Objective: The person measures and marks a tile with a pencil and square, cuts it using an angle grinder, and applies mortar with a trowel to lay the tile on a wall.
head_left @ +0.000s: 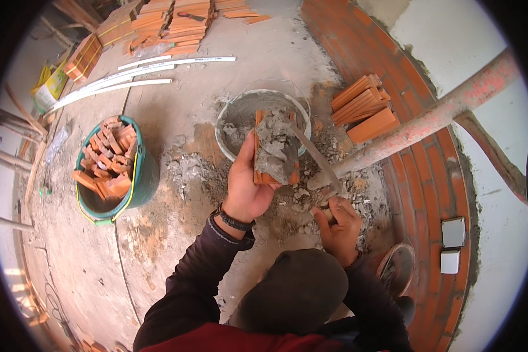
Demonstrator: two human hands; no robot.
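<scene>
My left hand [247, 189] is closed around a thin orange brick tile [265, 178], held roughly flat. Grey wet mortar [276, 141] is heaped over most of the tile's upper face. In my right hand [341, 230] is a trowel [318, 155]; its narrow blade slants up and left, and its tip meets the mortar on the tile's right side. The fingers hide most of its handle. Beyond the tile, and partly behind it, stands a round bucket [222, 126] with more mortar inside.
A green bucket [149, 179] of broken brick pieces [108, 155] stands left. At right, stacked brick tiles [364, 105] lie near a slanting pole [405, 129] and the brick-faced strip [419, 193]. White strips [141, 73] and tile piles [173, 26] lie farther off.
</scene>
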